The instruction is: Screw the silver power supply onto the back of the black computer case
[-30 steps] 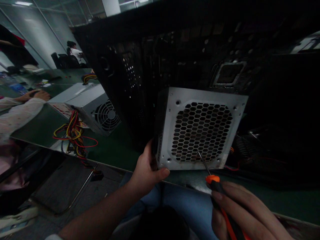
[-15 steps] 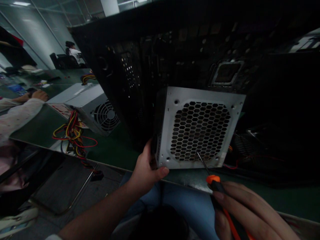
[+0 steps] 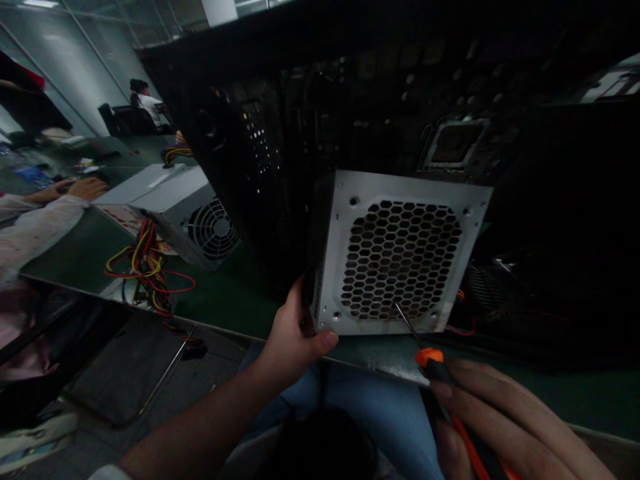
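A grey power supply unit [image 3: 404,185] with a honeycomb vent stands at the table's front edge, tilted slightly. My left hand [image 3: 295,337] grips its lower left corner, thumb on the front edge and fingers behind, partly hidden. In my right hand [image 3: 493,407] is a screwdriver [image 3: 430,358] with an orange and black handle. Its thin shaft points up and left, the tip in front of the lower part of the vent; whether it touches, I cannot tell. Behind the unit rises an open black computer case [image 3: 235,173], with a square processor socket [image 3: 454,143] visible on the dark board inside.
Left of the case lies another power supply [image 3: 175,200] with a round fan grille. Its bundle of coloured cables [image 3: 147,273] hangs over the edge of the green table [image 3: 220,303]. Another person's hands [image 3: 83,189] rest at the far left. Someone sits farther back.
My hands and the power supply stay almost in place. The screwdriver handle has shifted very slightly right. At the left, the other person's hands have moved a little to the right.
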`<act>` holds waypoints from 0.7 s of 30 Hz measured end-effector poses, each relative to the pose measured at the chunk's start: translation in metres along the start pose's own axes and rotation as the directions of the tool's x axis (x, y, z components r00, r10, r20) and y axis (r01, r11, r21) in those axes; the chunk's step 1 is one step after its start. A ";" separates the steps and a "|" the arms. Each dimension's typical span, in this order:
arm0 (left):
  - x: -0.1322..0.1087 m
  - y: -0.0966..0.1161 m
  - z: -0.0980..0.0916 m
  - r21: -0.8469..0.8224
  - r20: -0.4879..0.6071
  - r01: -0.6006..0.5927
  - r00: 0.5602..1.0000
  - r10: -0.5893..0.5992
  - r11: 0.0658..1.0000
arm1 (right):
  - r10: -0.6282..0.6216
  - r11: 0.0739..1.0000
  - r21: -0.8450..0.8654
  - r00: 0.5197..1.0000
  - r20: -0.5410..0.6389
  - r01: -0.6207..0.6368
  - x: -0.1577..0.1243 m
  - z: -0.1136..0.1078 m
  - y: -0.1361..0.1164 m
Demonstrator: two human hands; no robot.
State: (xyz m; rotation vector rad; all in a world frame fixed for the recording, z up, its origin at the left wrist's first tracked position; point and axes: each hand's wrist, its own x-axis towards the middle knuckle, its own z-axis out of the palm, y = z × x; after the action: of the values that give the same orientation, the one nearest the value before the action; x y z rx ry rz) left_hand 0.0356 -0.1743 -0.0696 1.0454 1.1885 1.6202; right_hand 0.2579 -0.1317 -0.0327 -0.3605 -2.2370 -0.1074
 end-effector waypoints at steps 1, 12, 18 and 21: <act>0.000 0.000 0.000 0.007 -0.006 0.001 1.000 -0.001 1.000 | 0.026 1.000 0.012 0.999 -0.019 -0.025 0.000 0.000 -0.001; 0.000 0.000 -0.001 -0.019 -0.013 0.030 0.999 -0.031 0.999 | -0.078 0.997 -0.006 0.996 0.046 0.078 -0.003 -0.004 0.008; -0.018 -0.002 -0.011 -0.011 -0.169 -0.019 0.985 0.017 1.000 | -0.070 0.997 -0.019 0.997 0.046 0.071 -0.001 -0.006 0.008; -0.032 0.000 -0.013 -0.112 -0.306 -0.155 0.945 0.115 0.982 | -0.008 1.000 -0.017 0.999 0.031 0.008 0.002 -0.006 0.002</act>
State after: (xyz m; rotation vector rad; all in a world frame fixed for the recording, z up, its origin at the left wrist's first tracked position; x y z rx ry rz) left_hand 0.0324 -0.2078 -0.0767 0.8305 1.2016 1.9921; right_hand 0.2621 -0.1303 -0.0273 -0.3651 -2.2692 -0.1261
